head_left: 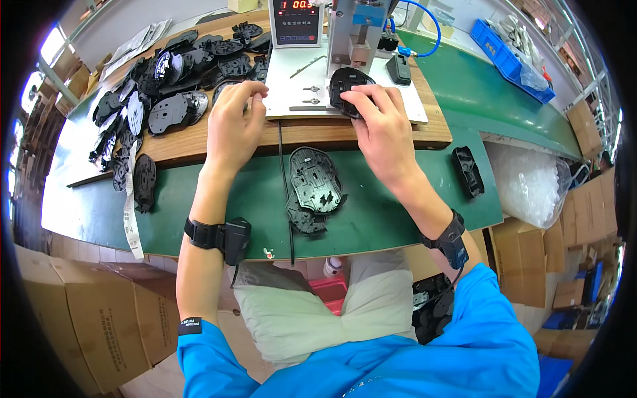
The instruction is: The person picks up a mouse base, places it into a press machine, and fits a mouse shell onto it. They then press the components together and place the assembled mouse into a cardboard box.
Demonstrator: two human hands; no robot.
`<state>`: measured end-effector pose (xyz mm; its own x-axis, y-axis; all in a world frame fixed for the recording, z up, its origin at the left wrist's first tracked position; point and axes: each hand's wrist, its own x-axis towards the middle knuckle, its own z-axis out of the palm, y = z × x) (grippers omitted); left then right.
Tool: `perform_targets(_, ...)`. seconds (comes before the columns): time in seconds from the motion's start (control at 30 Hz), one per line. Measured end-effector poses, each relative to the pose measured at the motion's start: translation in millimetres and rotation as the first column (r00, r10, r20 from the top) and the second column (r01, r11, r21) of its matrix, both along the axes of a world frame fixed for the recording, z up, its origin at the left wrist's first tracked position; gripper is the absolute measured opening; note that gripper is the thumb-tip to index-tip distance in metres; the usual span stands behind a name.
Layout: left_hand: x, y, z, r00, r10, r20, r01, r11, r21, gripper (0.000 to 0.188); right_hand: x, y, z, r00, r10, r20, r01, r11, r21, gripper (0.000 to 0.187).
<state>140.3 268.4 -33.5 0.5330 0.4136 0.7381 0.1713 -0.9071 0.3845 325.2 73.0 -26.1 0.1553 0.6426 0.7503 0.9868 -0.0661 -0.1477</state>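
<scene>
My right hand (385, 129) grips a rounded black plastic mouse shell (346, 86) on the white base plate (292, 76), right beneath the head of a bench press (359, 53). To the left, my left hand (234, 126) hovers by the plate's left edge with its fingers curled together; whatever they might hold is hidden. Between my forearms, on the green table, lie black mouse base plates (313, 182), one partly over another. A thin black cable (281, 152) runs down past them.
A heap of black mouse parts (172, 79) covers the wooden board's left side. Behind the plate stands a controller box (296, 23) with red digits. Toward the right are a black open tray-like part (468, 171), a blue bin (507, 56) and a clear plastic bag (527, 186). Cardboard boxes (86, 318) flank the table.
</scene>
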Motion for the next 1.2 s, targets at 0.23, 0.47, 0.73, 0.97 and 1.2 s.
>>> perform_targets(0.23,6,-13,-2,0.978,-0.201,0.058,0.209,0.92,-0.332,0.024,-3,5,-7,0.992,0.122,0.027,-0.125,0.98,0.155,0.043)
perform_targets(0.47,8,-15,-5,0.906,-0.358,0.226,0.42,0.69,-0.59,0.029,-23,0,0,0.888,0.45,0.091,-0.457,0.885,0.089,0.038)
perform_targets(0.73,0,-11,8,0.896,-0.399,0.197,0.386,0.477,-0.79,0.031,-22,-2,-3,0.82,0.569,0.066,-0.568,0.822,-0.028,0.03)
perform_targets(0.97,-1,-6,2,0.88,-0.44,0.181,0.395,0.465,-0.793,0.026,-23,-1,-7,0.796,0.605,0.016,-0.602,0.794,-0.078,0.025)
perform_targets(1.2,0,-8,1,0.956,-0.291,0.05,0.23,0.631,-0.741,0.025,-23,-1,-4,0.786,0.617,-0.033,-0.617,0.783,-0.073,0.026)
